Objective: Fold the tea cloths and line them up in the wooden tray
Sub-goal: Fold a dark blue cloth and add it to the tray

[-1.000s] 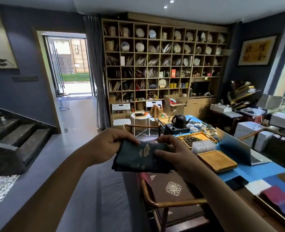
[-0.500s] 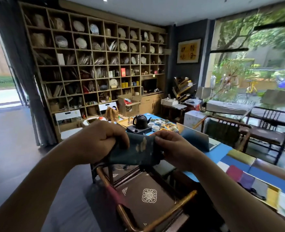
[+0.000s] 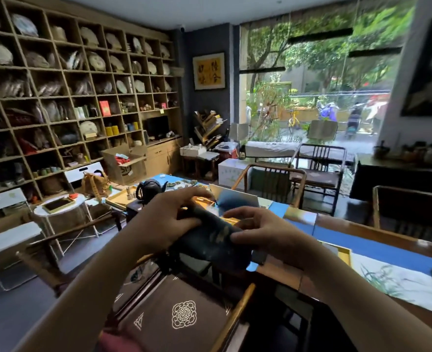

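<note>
Dark tea cloth [image 3: 214, 243], folded, is held in the air betw. both hands, above a chair cushion [image 3: 174, 316] and just before the table [image 3: 377, 240]. Left hand [image 3: 164, 219] grasps its left end w/ curled fingers; right hand [image 3: 258, 229] pinches the right end
</note>
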